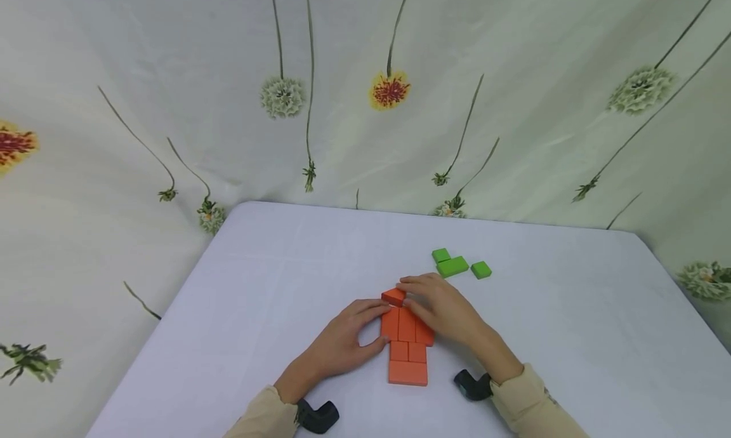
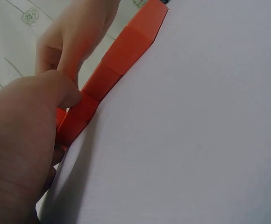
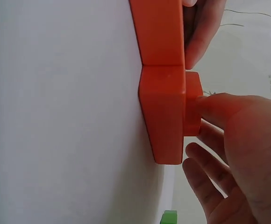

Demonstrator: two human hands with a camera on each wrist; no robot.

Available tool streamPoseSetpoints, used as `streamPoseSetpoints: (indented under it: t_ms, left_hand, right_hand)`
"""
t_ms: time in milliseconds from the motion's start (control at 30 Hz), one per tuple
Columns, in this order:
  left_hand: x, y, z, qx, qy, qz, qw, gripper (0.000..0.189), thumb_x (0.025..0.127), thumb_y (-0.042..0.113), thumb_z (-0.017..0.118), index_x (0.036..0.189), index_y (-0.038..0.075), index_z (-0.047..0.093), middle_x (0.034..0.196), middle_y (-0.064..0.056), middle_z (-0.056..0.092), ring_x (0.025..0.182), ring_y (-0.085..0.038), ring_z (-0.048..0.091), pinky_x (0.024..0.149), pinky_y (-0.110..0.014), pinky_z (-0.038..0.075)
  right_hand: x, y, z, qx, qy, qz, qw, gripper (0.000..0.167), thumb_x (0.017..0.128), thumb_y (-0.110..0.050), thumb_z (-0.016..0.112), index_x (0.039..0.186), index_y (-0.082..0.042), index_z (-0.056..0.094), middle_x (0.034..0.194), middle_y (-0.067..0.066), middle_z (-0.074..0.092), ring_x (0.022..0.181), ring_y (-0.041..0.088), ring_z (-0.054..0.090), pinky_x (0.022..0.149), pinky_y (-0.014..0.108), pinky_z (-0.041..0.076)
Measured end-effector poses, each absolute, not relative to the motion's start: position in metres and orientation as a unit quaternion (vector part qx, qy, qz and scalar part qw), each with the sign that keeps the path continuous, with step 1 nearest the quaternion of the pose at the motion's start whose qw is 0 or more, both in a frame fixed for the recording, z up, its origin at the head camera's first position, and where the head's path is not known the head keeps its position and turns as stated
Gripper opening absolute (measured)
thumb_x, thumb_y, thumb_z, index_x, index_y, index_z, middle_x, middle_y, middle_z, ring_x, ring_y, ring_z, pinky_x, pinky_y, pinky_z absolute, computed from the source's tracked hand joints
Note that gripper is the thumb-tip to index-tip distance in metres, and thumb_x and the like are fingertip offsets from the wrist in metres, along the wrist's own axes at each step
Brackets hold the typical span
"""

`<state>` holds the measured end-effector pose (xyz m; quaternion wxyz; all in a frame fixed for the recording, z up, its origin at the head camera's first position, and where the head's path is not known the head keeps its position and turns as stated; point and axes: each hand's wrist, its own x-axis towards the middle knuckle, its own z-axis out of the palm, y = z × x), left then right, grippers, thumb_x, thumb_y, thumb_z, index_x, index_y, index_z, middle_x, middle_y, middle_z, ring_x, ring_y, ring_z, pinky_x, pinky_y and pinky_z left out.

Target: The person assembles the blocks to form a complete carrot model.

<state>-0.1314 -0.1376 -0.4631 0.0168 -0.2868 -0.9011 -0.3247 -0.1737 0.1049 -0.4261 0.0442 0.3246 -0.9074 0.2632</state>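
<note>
On the white table, several orange blocks [image 1: 407, 324] lie joined flat in a layout. A triangular orange block [image 1: 393, 296] sits at its far end. My right hand [image 1: 442, 305] pinches this triangular block, its thumb on the near side and fingers on the far side. In the right wrist view, the right thumb [image 3: 219, 107] presses on an orange block [image 3: 193, 105]. My left hand [image 1: 348, 336] rests along the layout's left side, thumb and fingertips touching the leftmost long block [image 1: 389, 325]. The left wrist view shows the thumb against an orange block's side [image 2: 82, 112]; its other fingers are partly hidden.
Several green blocks [image 1: 453, 266] lie beyond the right hand. Each wrist wears a black camera mount [image 1: 473, 385]. A flower-patterned cloth [image 1: 365, 133] hangs behind the table's far edge.
</note>
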Motion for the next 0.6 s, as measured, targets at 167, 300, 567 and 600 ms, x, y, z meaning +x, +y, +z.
streamPoseSetpoints:
  t_ms: [167,300,567,600]
  left_hand:
    - [-0.1308,-0.1377,-0.4633,-0.293,-0.899,-0.323,0.029,0.052,0.094,0.027,0.074,0.142,0.011,0.061,0.147,-0.002,0.058,0.139,-0.018,0.052,0.115,-0.04,0.047]
    - [-0.1311,-0.1379,-0.4625,-0.293,-0.898,-0.327,0.031,0.051,0.094,0.026,0.075,0.141,0.01,0.062,0.145,-0.002,0.059,0.138,-0.019,0.053,0.115,-0.041,0.048]
    - [-0.1307,-0.137,-0.4629,-0.287,-0.9,-0.326,0.023,0.052,0.095,0.029,0.074,0.142,0.011,0.062,0.145,0.001,0.059,0.138,-0.017,0.053,0.114,-0.038,0.048]
    - [-0.1306,-0.137,-0.4628,-0.286,-0.9,-0.327,0.023,0.052,0.095,0.029,0.074,0.142,0.011,0.062,0.145,0.001,0.059,0.138,-0.017,0.053,0.114,-0.038,0.048]
  right_hand:
    - [-0.1751,0.1012,-0.4254,0.317,-0.916,0.236,0.06,0.031,0.095,-0.016,0.074,0.126,-0.012,0.075,0.129,0.003,0.071,0.123,0.025,0.061,0.104,0.045,0.055]
    - [-0.1761,0.0999,-0.4247,0.301,-0.923,0.23,0.066,0.029,0.094,-0.019,0.077,0.122,-0.013,0.076,0.123,0.003,0.073,0.119,0.023,0.062,0.1,0.042,0.057]
    - [-0.1748,0.1057,-0.4251,0.254,-0.935,0.238,0.068,0.028,0.092,-0.021,0.079,0.119,-0.013,0.075,0.114,0.001,0.074,0.115,0.025,0.064,0.099,0.045,0.057]
    - [-0.1746,0.1071,-0.4256,0.247,-0.937,0.236,0.068,0.028,0.092,-0.021,0.078,0.119,-0.012,0.075,0.113,0.001,0.074,0.114,0.024,0.064,0.099,0.045,0.057]
